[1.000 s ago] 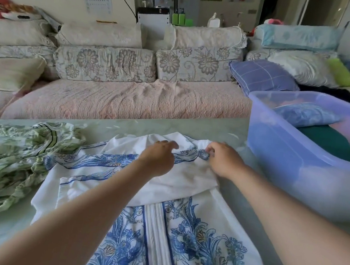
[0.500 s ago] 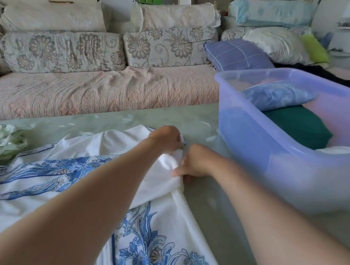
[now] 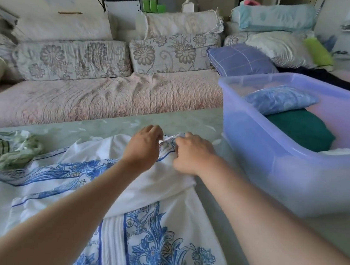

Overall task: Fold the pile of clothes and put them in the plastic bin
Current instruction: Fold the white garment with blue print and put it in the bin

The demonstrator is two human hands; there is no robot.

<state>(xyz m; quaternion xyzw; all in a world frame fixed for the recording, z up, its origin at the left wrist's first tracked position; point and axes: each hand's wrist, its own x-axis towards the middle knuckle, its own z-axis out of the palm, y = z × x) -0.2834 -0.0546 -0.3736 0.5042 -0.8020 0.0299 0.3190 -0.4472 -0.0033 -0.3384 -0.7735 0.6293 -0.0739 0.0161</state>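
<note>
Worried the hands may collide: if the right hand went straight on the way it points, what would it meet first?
The right hand would probably meet the left hand first, just beyond the garment edge between them.

We count two hands here, left hand (image 3: pixel 144 145) and right hand (image 3: pixel 191 155). One plastic bin (image 3: pixel 276 157) on the right, three folded pieces inside: blue piece (image 3: pixel 280 98), dark green piece (image 3: pixel 298 129), white piece (image 3: pixel 339 151). Two loose garments on the table (image 3: pixel 192 121): blue-and-white garment (image 3: pixel 156 250) near, green-patterned garment (image 3: pixel 4 152) at the left.
</note>
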